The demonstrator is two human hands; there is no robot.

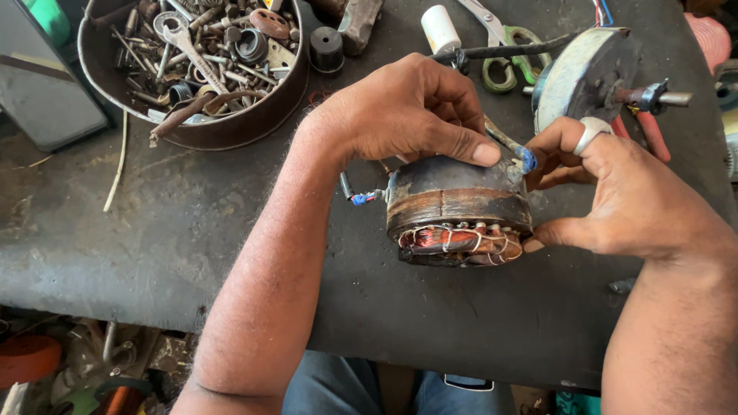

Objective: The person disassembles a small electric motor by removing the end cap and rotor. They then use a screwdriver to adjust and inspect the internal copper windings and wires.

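Left hand (407,111) clamps the motor stator (457,207) from above; right hand (615,192) pinches its blue-tipped lead (526,159); freeing that wire likely needs a steady grip

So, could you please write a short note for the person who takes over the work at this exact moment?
Left hand: resting on top of the motor stator, thumb pressed at its upper right edge, fingers curled over the far side.
Right hand: thumb against the stator's right side, fingers at the blue-tipped wire.
The stator lies on the dark workbench, copper windings exposed and facing the person. A second blue-tipped lead sticks out on the left.
Done: the round motor cover with its shaft is off, lying behind.
Left: the wire ends are loose, joined to nothing.
Nearby: tub of bolts and spanners.
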